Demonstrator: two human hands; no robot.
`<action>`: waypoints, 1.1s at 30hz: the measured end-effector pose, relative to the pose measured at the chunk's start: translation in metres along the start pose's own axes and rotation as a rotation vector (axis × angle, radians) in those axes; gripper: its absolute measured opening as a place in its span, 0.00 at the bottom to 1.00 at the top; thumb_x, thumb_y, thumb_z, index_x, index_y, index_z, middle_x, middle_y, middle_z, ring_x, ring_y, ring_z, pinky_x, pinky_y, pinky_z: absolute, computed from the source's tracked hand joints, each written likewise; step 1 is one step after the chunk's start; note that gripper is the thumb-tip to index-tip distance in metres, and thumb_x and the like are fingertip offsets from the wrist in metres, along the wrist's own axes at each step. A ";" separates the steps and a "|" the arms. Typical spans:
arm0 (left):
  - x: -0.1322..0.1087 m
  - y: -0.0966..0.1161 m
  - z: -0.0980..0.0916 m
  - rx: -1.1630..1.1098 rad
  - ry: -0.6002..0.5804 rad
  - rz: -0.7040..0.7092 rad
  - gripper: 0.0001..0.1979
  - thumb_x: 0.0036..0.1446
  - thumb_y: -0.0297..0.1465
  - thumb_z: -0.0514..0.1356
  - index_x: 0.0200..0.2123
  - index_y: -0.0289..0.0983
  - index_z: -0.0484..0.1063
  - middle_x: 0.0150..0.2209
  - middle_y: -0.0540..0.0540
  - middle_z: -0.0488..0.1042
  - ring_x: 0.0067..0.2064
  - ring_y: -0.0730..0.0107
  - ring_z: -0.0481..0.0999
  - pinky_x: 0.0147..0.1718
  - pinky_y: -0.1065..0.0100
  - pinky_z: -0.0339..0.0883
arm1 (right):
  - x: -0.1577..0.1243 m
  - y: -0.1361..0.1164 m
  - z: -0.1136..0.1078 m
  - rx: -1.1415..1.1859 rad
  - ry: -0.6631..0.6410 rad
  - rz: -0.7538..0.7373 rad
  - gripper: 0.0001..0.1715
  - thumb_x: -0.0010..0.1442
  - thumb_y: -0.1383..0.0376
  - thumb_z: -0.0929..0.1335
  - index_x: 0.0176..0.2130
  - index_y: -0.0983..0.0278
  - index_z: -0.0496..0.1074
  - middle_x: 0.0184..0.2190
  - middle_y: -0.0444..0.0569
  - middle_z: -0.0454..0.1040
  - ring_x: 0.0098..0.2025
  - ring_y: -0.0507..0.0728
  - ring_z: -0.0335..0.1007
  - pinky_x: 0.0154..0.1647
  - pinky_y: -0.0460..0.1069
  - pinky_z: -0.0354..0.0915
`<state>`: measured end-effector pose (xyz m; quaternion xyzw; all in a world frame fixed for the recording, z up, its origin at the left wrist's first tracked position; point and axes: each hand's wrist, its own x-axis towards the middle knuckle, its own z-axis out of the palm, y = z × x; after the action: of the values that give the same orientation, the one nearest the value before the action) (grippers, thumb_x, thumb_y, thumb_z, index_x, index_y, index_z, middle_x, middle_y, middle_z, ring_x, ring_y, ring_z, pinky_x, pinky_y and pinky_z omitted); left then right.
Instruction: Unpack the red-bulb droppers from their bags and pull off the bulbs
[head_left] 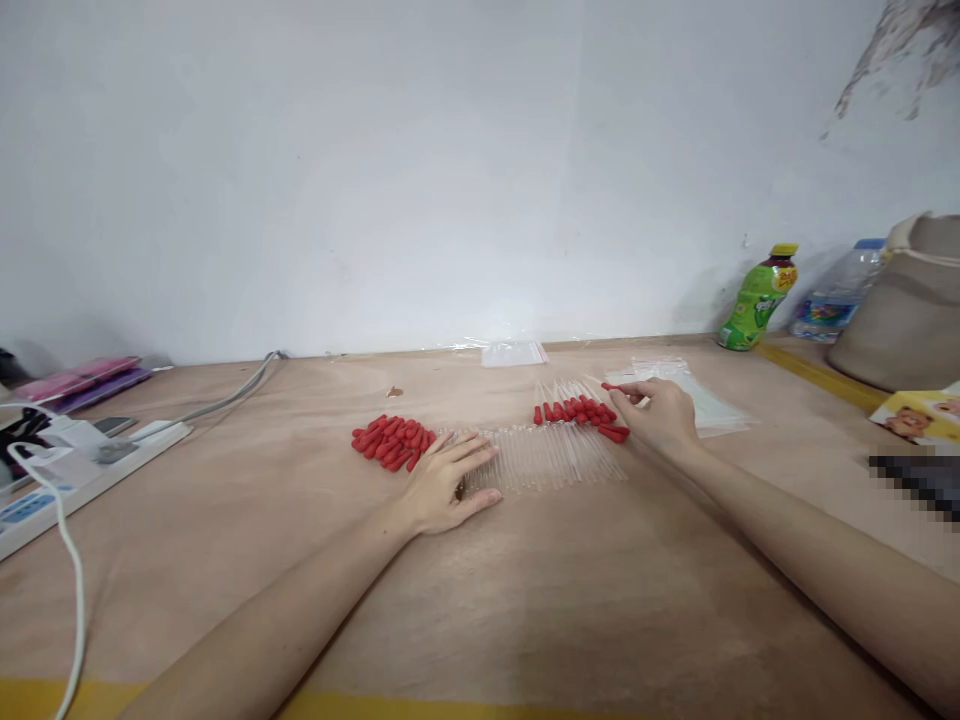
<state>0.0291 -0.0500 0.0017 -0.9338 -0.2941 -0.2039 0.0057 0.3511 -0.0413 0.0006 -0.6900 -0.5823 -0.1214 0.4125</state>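
Observation:
My left hand (pixel 450 485) lies palm down with its fingers apart, over the left end of a row of thin clear tubes (pixel 536 455) that look like dropper pipettes. Beside its fingertips is a pile of loose red rubber bulbs (pixel 390 440). My right hand (pixel 660 412) pinches a red rubber bulb (pixel 613 387) between thumb and fingers, with a thin clear tube seemingly at its tip. Just left of that hand, several droppers (pixel 574 410) with red bulbs lie side by side, their clear stems pointing toward the wall. Another red bulb (pixel 613 433) rests below them.
Clear plastic bags (pixel 690 395) lie behind my right hand, and a small white packet (pixel 514 354) sits near the wall. At right stand a green bottle (pixel 757 300), a clear water bottle (pixel 836 295) and a grey-brown container (pixel 900 310). A power strip (pixel 142 440) with cables occupies the left.

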 end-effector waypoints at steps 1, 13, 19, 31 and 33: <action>0.000 0.000 0.000 0.008 0.020 0.009 0.25 0.54 0.42 0.55 0.54 0.41 0.60 0.55 0.42 0.63 0.57 0.58 0.59 0.55 0.47 0.49 | -0.001 -0.002 -0.002 0.017 0.071 -0.003 0.16 0.52 0.57 0.63 0.32 0.62 0.76 0.23 0.48 0.71 0.31 0.57 0.64 0.33 0.50 0.56; 0.003 0.008 0.011 0.199 0.370 0.131 0.22 0.58 0.31 0.52 0.56 0.39 0.56 0.57 0.41 0.60 0.60 0.58 0.53 0.55 0.52 0.54 | -0.068 -0.043 -0.017 0.270 -0.067 -0.726 0.11 0.56 0.66 0.65 0.36 0.52 0.74 0.29 0.44 0.71 0.31 0.52 0.62 0.36 0.51 0.55; 0.007 0.019 0.013 0.306 0.380 0.350 0.10 0.56 0.29 0.55 0.43 0.37 0.69 0.47 0.43 0.72 0.54 0.62 0.65 0.51 0.58 0.63 | -0.072 -0.046 -0.015 0.327 -0.130 -0.762 0.11 0.56 0.66 0.65 0.37 0.52 0.74 0.29 0.44 0.71 0.32 0.52 0.62 0.37 0.51 0.56; 0.012 0.027 0.017 0.290 0.351 0.424 0.08 0.57 0.27 0.54 0.38 0.32 0.70 0.41 0.42 0.75 0.47 0.64 0.72 0.50 0.59 0.66 | -0.087 -0.079 -0.004 0.185 -0.160 -0.829 0.14 0.59 0.64 0.62 0.44 0.64 0.69 0.41 0.49 0.73 0.46 0.57 0.65 0.53 0.58 0.55; 0.012 0.029 0.017 0.252 0.338 0.427 0.07 0.57 0.26 0.54 0.37 0.32 0.70 0.40 0.42 0.75 0.47 0.65 0.72 0.50 0.60 0.65 | -0.087 -0.077 0.000 0.215 -0.173 -0.857 0.12 0.59 0.67 0.61 0.41 0.64 0.70 0.39 0.47 0.74 0.44 0.55 0.67 0.53 0.56 0.57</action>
<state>0.0602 -0.0647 -0.0057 -0.9192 -0.1087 -0.3127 0.2133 0.2559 -0.1040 -0.0222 -0.3475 -0.8572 -0.1619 0.3440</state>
